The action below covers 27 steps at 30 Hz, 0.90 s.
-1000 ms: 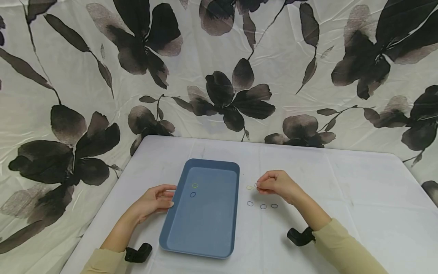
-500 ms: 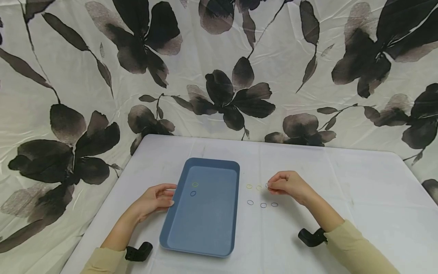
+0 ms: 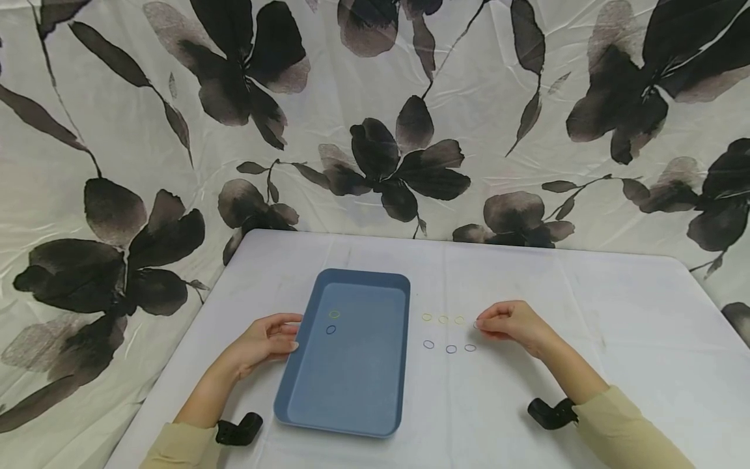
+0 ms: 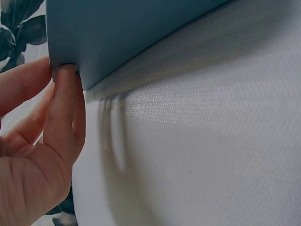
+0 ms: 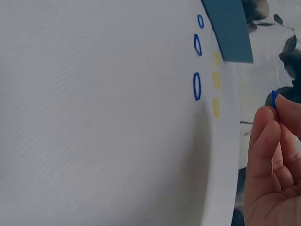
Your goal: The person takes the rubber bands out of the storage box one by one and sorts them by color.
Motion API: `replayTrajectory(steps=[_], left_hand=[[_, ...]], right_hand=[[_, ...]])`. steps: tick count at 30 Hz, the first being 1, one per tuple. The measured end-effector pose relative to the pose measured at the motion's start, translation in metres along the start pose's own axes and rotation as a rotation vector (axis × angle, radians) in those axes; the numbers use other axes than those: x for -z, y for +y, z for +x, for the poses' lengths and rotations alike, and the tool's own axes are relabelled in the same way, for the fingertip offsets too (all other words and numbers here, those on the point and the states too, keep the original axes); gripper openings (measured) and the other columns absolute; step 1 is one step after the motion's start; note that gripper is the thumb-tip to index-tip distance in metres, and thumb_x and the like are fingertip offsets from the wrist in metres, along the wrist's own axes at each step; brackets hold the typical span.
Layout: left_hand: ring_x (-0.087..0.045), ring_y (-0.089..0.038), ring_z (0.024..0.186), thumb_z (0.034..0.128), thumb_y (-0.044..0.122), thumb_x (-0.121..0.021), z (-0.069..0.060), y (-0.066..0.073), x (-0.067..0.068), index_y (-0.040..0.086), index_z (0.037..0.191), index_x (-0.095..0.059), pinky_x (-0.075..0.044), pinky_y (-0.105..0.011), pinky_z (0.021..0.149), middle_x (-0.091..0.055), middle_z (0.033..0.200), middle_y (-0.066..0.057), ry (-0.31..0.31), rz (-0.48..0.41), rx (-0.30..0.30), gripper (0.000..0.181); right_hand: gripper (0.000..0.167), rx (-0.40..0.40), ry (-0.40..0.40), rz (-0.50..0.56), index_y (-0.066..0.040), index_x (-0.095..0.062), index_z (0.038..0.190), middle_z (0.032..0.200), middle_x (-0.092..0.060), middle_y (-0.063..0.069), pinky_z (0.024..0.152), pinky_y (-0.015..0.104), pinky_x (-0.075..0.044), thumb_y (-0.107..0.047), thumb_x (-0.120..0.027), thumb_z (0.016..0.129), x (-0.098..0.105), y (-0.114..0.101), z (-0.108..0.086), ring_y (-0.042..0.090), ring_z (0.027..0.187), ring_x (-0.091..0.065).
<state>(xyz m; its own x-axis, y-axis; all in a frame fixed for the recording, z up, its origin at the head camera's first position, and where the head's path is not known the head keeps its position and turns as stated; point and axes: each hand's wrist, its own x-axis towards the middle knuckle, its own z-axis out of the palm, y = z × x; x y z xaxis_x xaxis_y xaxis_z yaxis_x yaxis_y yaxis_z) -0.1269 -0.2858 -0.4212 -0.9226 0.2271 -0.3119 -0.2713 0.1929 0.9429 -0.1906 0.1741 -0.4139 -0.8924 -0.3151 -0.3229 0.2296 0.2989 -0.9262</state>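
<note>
Floral-printed fabric (image 3: 498, 117) backs a table (image 3: 586, 299) spread in white, on which a blue tray (image 3: 346, 384) rests. Within the tray lie one yellow ring (image 3: 334, 314) and one blue ring (image 3: 331, 330), near its far left part. To its right, on the cloth, are a row of three yellow rings (image 3: 443, 320) and, nearer the wearer, a row of three blue rings (image 3: 451, 349). The right hand (image 3: 511, 326) clamps a further ring, the pinched ring (image 5: 274, 100), blue, between thumb and fingertips, just beyond the yellow row's right end; contact with the cloth cannot be determined. The left hand (image 3: 263, 342), fingers apart, touches the tray's left side. Likely faults: so thin a band could slip or spring away if the pinch loosens or rolls; a low-passing fingertip could disturb either row; uneven left-hand pressure could shift the tray and its two rings.
</note>
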Motion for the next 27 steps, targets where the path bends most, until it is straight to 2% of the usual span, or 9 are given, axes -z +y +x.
replayTrajectory(steps=[8,17,27], left_hand=[[-0.059,-0.016,0.093,0.0825,-0.004,-0.063,0.000,0.000,0.000,-0.011,0.137,-0.032,-0.051,-0.028,0.075,-0.051,0.117,-0.024,-0.006,-0.008,0.002,0.063],[-0.060,-0.014,0.093,0.0824,-0.004,-0.062,-0.001,0.002,0.001,-0.013,0.137,-0.031,-0.051,-0.028,0.074,-0.050,0.118,-0.027,-0.023,-0.008,-0.008,0.063],[-0.059,-0.014,0.095,0.0825,-0.001,-0.064,-0.001,0.002,0.001,-0.012,0.137,-0.031,-0.051,-0.028,0.076,-0.048,0.121,-0.028,-0.028,-0.008,-0.010,0.065]], right_hand=[[0.012,-0.061,0.046,-0.055,0.001,-0.070,0.088,0.075,-0.068,0.002,0.064,0.025,-0.052,-0.008,-0.072,0.080,0.006,0.016,-0.002,0.012,0.067,-0.060],[0.017,-0.047,0.063,-0.105,0.005,-0.068,0.090,0.072,-0.066,0.002,0.060,0.024,-0.051,-0.008,-0.073,0.079,0.005,0.033,-0.004,0.011,0.063,-0.060],[0.014,-0.035,0.089,-0.208,0.004,-0.068,0.086,0.071,-0.065,0.003,0.057,0.024,-0.050,-0.006,-0.073,0.078,0.001,0.032,-0.006,0.012,0.062,-0.057]])
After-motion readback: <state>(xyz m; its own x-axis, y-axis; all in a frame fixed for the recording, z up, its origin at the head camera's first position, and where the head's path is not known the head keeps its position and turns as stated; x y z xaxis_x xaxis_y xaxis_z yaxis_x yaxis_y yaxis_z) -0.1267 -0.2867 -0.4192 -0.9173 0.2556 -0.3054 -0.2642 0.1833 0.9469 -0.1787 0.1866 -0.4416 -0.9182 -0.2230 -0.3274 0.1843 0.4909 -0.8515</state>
